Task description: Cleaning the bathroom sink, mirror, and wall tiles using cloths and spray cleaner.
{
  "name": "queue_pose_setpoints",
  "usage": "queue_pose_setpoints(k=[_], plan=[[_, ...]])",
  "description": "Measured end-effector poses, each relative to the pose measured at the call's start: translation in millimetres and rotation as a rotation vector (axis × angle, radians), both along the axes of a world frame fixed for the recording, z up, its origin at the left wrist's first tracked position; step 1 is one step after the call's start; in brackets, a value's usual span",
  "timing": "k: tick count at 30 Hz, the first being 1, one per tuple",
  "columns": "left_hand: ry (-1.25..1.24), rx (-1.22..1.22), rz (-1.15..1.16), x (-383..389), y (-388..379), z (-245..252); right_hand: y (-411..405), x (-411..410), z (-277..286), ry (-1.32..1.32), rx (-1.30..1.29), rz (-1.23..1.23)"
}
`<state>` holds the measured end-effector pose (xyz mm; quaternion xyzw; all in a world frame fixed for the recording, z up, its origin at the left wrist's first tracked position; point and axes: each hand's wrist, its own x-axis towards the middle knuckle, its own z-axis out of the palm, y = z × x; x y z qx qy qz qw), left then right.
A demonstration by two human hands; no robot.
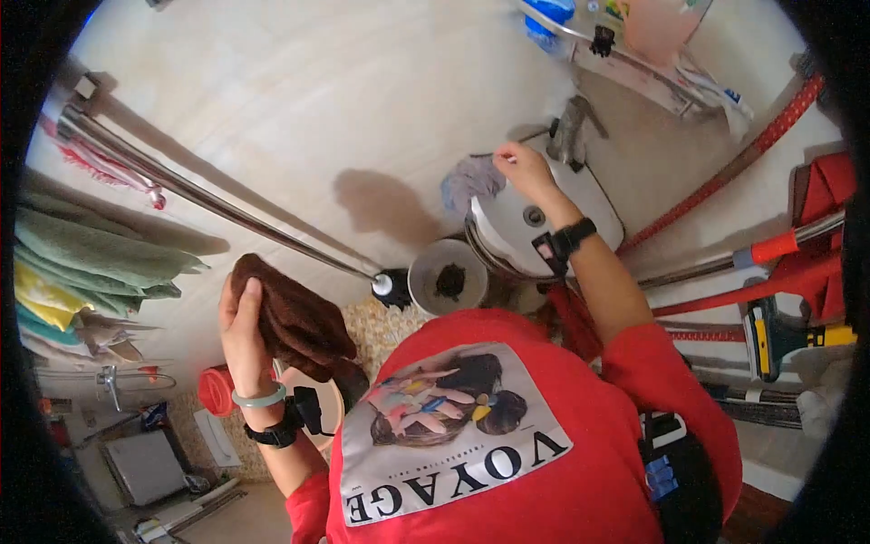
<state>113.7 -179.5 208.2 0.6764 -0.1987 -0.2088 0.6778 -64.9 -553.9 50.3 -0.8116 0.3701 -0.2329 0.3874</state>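
Note:
My left hand (243, 333) holds a folded dark brown towel (299, 326) at the left, thumb on top and the cloth drooping to the right. Over the far left rim of a white washbasin (578, 197) is my right hand (525, 170), its fingers curled closed with no object visible in them. Right beside those fingers a crumpled grey-blue cloth (469, 182) lies on the basin's edge against the wall; whether they touch is unclear. A metal tap (569, 132) stands at the back of the basin, and its drain (534, 216) shows in the bowl.
A metal towel bar (224, 211) runs along the wall, near hanging green towels (102, 251). Below the basin stands a whitish bucket (442, 275) with something dark inside. Red-handled poles (768, 248) and a yellow-black squeegee (768, 336) hang at right. A red container (217, 391) sits at lower left.

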Motion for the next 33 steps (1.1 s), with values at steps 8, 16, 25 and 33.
queue_pose_setpoints(k=[8,16,25,33], plan=[[0.081,-0.039,0.062,-12.2,37.4,-14.3,7.6,44.6,-104.6,0.208,-0.493,0.010],[-0.032,-0.022,0.136,-21.5,67.2,-13.6,-11.1,47.9,-50.1,0.603,-0.279,0.194],[0.053,-0.214,0.279,-6.5,81.4,-31.5,47.6,88.6,226.0,-0.848,0.368,0.382],[0.081,-0.196,0.264,-13.7,84.7,-44.1,81.1,173.6,381.2,-0.616,-1.505,-0.050]])
